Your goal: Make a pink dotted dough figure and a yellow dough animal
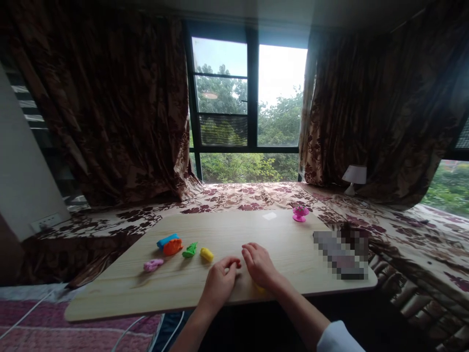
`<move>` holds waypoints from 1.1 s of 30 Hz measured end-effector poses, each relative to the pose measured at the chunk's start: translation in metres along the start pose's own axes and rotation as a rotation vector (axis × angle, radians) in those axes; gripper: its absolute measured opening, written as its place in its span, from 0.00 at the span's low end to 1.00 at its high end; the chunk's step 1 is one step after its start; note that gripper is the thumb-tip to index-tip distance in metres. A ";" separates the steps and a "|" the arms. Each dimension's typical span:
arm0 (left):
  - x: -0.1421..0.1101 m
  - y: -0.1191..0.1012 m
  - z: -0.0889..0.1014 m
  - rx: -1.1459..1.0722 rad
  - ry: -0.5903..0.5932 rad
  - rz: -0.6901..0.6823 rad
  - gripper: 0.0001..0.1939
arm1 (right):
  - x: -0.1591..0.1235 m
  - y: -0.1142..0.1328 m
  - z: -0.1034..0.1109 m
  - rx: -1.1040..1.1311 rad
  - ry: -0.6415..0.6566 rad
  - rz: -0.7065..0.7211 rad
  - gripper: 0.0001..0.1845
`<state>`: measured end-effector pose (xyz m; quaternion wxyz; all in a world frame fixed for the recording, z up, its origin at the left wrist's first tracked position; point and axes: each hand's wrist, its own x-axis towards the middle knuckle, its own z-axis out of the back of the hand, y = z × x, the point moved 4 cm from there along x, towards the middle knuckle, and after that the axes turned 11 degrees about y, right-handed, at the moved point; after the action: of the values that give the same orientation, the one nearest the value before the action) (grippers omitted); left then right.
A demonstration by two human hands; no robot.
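Curling inward, the left hand (221,281)'s fingers hide whether they grip anything; the right hand (258,264)'s stretch loose, a yellow bit (260,289) showing beneath. At the left's eleven o'clock lies a yellow lump (206,254); towards ten, a green lump (189,250) and orange lump (173,246); at the right's one o'clock, a pink stand (300,214)

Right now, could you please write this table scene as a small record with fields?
Left hand: fingers curled, above the table; contents hidden
Right hand: beside the left hand; a yellow patch shows beneath it
Left of hands: yellow lump, green lump, orange lump overlapping blue lump in view, pale pink lump
Far right: bright pink object, upright
Beyond table: white lamp on patterned cloth
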<state>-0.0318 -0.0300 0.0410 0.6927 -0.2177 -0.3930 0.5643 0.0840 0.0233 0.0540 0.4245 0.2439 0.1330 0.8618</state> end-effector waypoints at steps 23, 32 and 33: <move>-0.014 0.008 0.011 0.342 -0.103 -0.111 0.11 | -0.058 0.022 -0.006 -0.341 0.304 0.260 0.16; -0.013 0.001 0.002 0.431 -0.073 -0.106 0.11 | -0.009 -0.022 0.009 -0.310 0.240 0.049 0.23; -0.013 0.000 0.002 0.441 -0.066 -0.105 0.11 | -0.003 -0.024 0.009 -0.307 0.229 0.016 0.25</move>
<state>-0.0342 -0.0423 0.0379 0.7389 -0.0218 -0.2933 0.6063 0.1066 0.0353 0.0498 0.4319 0.0775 0.0457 0.8974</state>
